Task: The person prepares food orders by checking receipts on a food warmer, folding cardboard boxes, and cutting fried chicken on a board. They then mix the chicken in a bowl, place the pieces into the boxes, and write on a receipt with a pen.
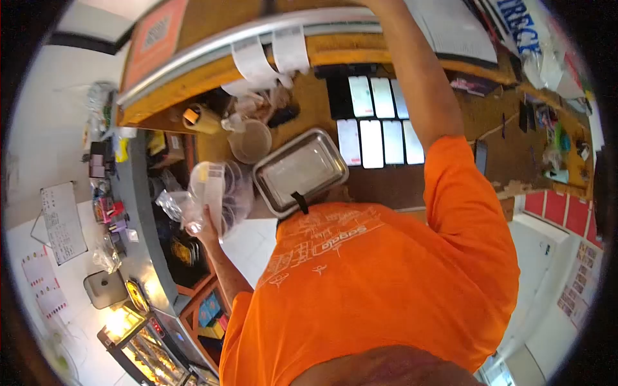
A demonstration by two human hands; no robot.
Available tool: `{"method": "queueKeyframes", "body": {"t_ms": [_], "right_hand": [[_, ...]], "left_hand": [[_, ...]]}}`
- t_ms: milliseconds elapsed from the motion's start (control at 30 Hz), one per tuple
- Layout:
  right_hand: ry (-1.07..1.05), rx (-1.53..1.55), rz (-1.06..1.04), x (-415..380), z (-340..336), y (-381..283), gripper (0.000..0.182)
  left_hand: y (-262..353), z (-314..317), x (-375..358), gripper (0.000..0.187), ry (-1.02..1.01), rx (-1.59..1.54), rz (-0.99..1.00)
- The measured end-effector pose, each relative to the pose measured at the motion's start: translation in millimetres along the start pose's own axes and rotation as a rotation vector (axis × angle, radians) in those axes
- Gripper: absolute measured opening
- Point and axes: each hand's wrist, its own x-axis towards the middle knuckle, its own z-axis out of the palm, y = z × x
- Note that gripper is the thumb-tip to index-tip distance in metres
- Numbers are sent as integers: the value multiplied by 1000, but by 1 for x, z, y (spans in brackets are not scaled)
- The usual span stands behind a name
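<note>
A: Where do we see the bag of clear containers (230, 190)?

B: We find it left of centre in the frame, in the left hand (206, 226), whose fingers pinch the film at its lower edge.

A: And the right hand?

B: The right forearm (420, 71) runs off the top edge. We cannot tell how that hand is set.

A: Which way does the bag point?

B: Its crinkled end (171, 206) points left and slightly down, the rounded side facing right. We read its long axis as roughly left to right; how the stack inside lies, we cannot tell.

A: What do we have beside it?

B: A metal tray (299, 170), just right; a round tub (250, 143), above; and lit phones (371, 145) in two rows on the worktop (412, 188), upper centre.
</note>
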Motion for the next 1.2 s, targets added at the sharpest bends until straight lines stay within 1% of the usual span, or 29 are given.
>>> {"method": "queueKeyframes", "body": {"t_ms": [33,100,133,167,200,233,267,300,367,400,467,500,533,567,600,633,667,700,733,767,833,900,967,1000,1067,1100,1133,1167,1200], "right_hand": [[108,133,-87,-34,-12,-14,46],[71,304,36,-126,-1,-23,40],[-68,456,80,-164,7,-15,32],[-207,608,130,-204,17,-7,24],[-236,551,361,-250,34,-2,20],[-172,523,547,-299,62,13,15],[-246,78,574,-356,80,27,24],[-448,-301,557,-385,78,13,26],[-390,-181,716,-452,98,10,44],[-426,-254,742,-465,100,2,48],[-477,-324,780,-480,100,-13,52],[-476,-341,715,-481,101,-15,50],[-469,-359,646,-479,102,-14,48],[-472,-360,649,-478,106,-13,48],[-492,-307,581,-477,110,-14,46],[-510,-254,510,-475,114,-13,44],[-486,-208,461,-480,122,-11,39],[-486,-209,459,-483,128,-11,39],[-498,-194,435,-484,134,-10,38],[-510,-179,413,-485,138,-11,37],[-503,-179,391,-485,142,-11,36],[-571,-206,443,-482,140,-13,34],[-530,-213,419,-483,140,-13,32],[-489,-218,398,-481,140,-16,30],[-498,-215,393,-473,138,-22,30],[-506,-221,400,-467,138,-26,29],[-448,-132,423,-464,143,-29,36],[-449,-116,397,-463,149,-35,36],[-552,114,658,-463,156,-42,41]], "left_hand": [[30,-1,-9,46,159,-53,-52],[52,2,-36,51,441,173,56],[62,13,-56,53,482,-25,-93],[45,21,-77,49,449,70,11],[50,28,-93,48,319,85,80],[61,37,-109,47,187,100,150],[79,42,-112,47,-55,52,118],[95,51,-110,47,-291,0,84],[100,78,-111,51,-341,139,127],[84,96,-114,51,-348,142,120],[24,128,-129,55,-247,107,10],[9,134,-130,55,-256,111,10],[-2,141,-129,49,-301,32,-77],[-13,147,-128,45,-344,-47,-165],[-18,152,-125,30,-410,-289,-285],[-24,150,-128,30,-413,-290,-288],[-29,148,-132,25,-468,-208,-313],[-27,143,-133,20,-520,-127,-337],[17,128,-128,19,-495,-208,-500],[15,125,-134,19,-492,-208,-502],[3,126,-148,18,-413,-450,-682],[-12,124,-160,18,-453,-439,-646],[-25,127,-166,18,-486,-424,-611],[-23,127,-166,17,-499,-478,-652],[-20,122,-166,18,-533,-554,-752],[-10,119,-165,18,-509,-555,-757],[-2,118,-164,20,-526,-645,-860],[2,114,-161,21,-537,-737,-962],[-15,116,-170,21,-633,-668,-761]]}}
